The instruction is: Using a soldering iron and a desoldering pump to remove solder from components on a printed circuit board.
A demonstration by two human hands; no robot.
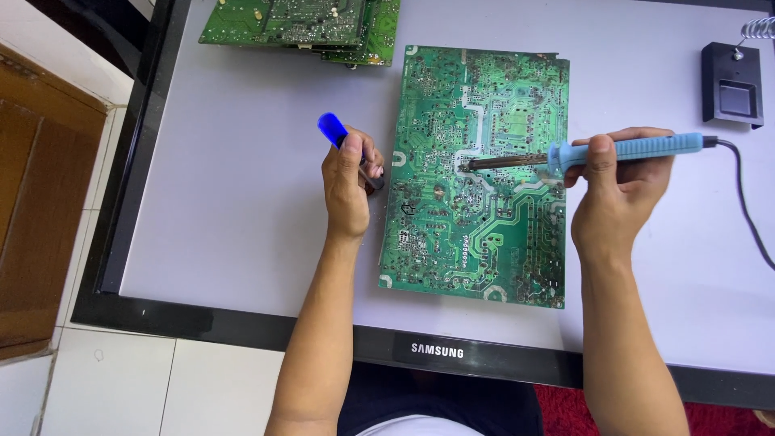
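Gripped pen-style in the right hand, fingers wrapped tight round its light-blue handle, soldering iron lies almost level, dark tip touching the solder side of the green circuit board near its upper middle. Left hand is closed round a blue-capped tool, likely a desoldering pump, its dark nose angled down just beside the board's left edge; can't tell if it touches the board. Board lies flat, traces up, in the middle of the pale grey worktop, which looks like a flat screen panel with a black frame. Nothing clamps the board, so a push from the tip could slide it, and my read is that's the main risk: tip skates and bridges neighbouring joints. Dwelling too long could lift a pad. Black cord trails off right; a snag would jerk the iron. Black iron stand sits top right, well apart. More green boards stacked at top edge.
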